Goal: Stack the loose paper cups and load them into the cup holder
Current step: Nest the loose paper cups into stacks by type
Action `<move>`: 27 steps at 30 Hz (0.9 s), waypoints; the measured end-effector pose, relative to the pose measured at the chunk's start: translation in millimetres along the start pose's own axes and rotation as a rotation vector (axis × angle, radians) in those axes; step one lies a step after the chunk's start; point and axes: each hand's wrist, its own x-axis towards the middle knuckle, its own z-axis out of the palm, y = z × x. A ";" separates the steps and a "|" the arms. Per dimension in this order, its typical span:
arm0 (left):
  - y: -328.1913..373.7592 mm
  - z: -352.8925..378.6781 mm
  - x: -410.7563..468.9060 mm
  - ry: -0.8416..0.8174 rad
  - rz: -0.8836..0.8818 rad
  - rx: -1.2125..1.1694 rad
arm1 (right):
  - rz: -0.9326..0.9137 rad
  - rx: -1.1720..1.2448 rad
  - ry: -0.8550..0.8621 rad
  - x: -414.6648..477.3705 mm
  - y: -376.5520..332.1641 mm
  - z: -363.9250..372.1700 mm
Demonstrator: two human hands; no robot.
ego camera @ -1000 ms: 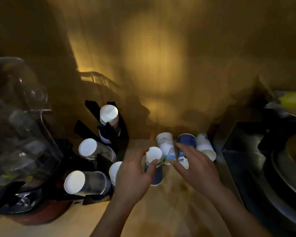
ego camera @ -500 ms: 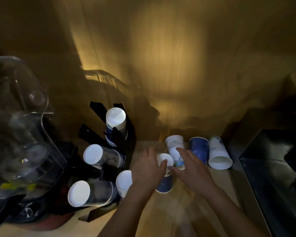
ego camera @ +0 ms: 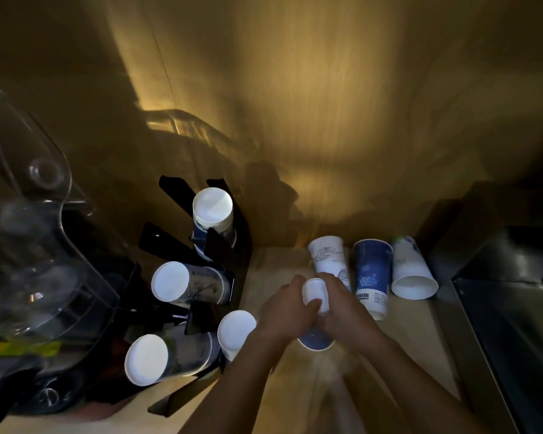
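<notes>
My left hand (ego camera: 284, 314) and my right hand (ego camera: 345, 311) both clasp one blue paper cup (ego camera: 315, 296), its white base up and its rim toward me. Behind it on the wooden counter lie three loose cups: a white printed cup (ego camera: 328, 256), a dark blue cup (ego camera: 372, 270) and a white cup (ego camera: 411, 272) with its mouth toward me. To the left stands the black cup holder (ego camera: 220, 249), with stacks of cups in its slots: top stack (ego camera: 212, 211), middle stack (ego camera: 182, 281), bottom stack (ego camera: 157, 358) and a lower right stack (ego camera: 235, 333).
A clear plastic blender cover (ego camera: 29, 214) fills the left edge. A dark steel counter or sink (ego camera: 511, 296) runs along the right. A wooden wall (ego camera: 326, 120) closes the back. The scene is dim, lit by a warm patch on the wall.
My right hand has come in from the loose cups and closed on the blue cup beside my left hand. The camera view has shifted left and down.
</notes>
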 end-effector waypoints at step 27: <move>-3.8 33.7 -15.4 0.012 0.292 -0.446 | -0.002 0.319 -0.152 -56.0 37.2 -63.5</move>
